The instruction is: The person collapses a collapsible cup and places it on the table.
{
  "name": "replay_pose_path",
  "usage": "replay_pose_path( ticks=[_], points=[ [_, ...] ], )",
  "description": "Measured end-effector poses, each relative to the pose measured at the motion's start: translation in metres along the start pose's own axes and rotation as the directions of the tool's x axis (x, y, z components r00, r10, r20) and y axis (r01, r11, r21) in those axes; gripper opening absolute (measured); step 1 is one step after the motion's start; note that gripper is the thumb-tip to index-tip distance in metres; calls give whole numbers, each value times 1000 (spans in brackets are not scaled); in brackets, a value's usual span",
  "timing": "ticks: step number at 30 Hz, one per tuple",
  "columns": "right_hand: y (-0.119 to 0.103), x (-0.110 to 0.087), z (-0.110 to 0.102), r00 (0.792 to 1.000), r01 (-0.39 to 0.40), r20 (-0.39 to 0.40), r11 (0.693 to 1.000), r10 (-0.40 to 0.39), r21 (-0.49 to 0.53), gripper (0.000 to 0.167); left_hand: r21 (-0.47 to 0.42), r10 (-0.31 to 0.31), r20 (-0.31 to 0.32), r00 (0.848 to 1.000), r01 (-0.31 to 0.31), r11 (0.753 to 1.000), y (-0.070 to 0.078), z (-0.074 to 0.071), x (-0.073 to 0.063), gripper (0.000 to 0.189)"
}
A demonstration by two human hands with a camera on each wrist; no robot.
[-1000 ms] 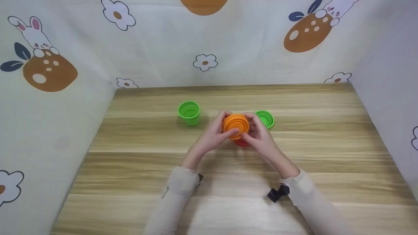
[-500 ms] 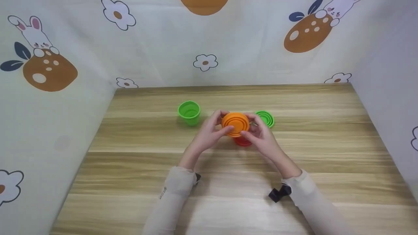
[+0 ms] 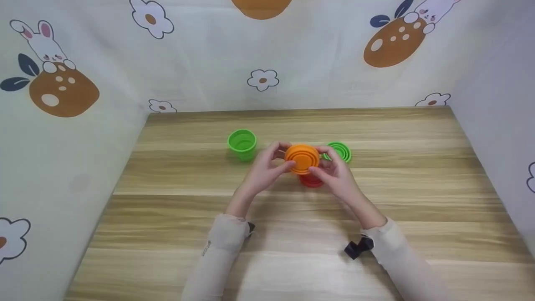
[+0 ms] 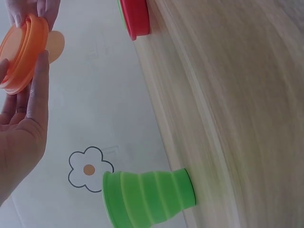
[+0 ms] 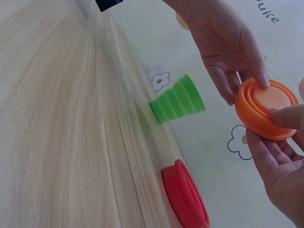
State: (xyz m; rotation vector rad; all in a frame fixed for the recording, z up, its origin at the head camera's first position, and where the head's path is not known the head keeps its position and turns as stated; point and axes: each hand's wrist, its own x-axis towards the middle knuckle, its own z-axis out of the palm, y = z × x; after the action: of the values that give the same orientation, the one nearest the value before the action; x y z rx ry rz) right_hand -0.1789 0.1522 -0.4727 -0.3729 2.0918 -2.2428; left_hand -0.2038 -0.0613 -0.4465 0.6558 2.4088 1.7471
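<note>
Both hands hold an orange collapsible cup (image 3: 302,159), pressed flat into rings, above the table. My left hand (image 3: 265,169) pinches its left side, thumb on the ringed face and fingers behind. On the right side my right hand (image 3: 337,177) grips it likewise. The right wrist view shows the orange cup (image 5: 259,111) tilted, clear of the table, between both thumbs and fingers. Below it lies a flattened red cup (image 3: 312,181), partly hidden in the head view. A flattened green cup (image 3: 340,151) lies behind my right hand's fingers.
An extended green cup (image 3: 242,144) stands upright on the wooden table (image 3: 175,175), left of my left hand. Patterned cloth (image 3: 209,62) rises at the table's back edge and along the sides. A black wrist device (image 3: 358,247) juts from the right sleeve.
The orange cup has risen slightly and tilted, uncovering more of the red cup below. My left hand has shifted a little left, its thumb sliding toward the cup's left side.
</note>
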Motion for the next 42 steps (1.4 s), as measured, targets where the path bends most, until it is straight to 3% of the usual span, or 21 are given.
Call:
replay_pose_path(
  ticks=[17, 23, 30, 36, 42],
  points=[
    [1, 3, -4, 999, -14, -50, 999, 11, -50, 37, -9, -11, -43, 999, 10, 1000, -1, 0, 1, 32],
    [0, 3, -5, 997, -77, -16, 997, 78, 30, 33, -69, -5, -54, 999, 1, 998, -2, 1, 2, 30],
    [0, 5, -2, 989, -146, -25, 988, 147, 56, 30, -55, 28, -56, 998, -31, 998, 0, 2, 2, 26],
    [0, 5, -2, 988, -146, -31, 986, 150, 85, 29, -26, 71, -44, 996, -72, 997, -1, 4, 3, 20],
    [0, 5, -3, 991, -125, -41, 989, 129, 85, 32, -47, 48, -96, 994, -53, 997, -3, 7, 4, 19]
  ],
)
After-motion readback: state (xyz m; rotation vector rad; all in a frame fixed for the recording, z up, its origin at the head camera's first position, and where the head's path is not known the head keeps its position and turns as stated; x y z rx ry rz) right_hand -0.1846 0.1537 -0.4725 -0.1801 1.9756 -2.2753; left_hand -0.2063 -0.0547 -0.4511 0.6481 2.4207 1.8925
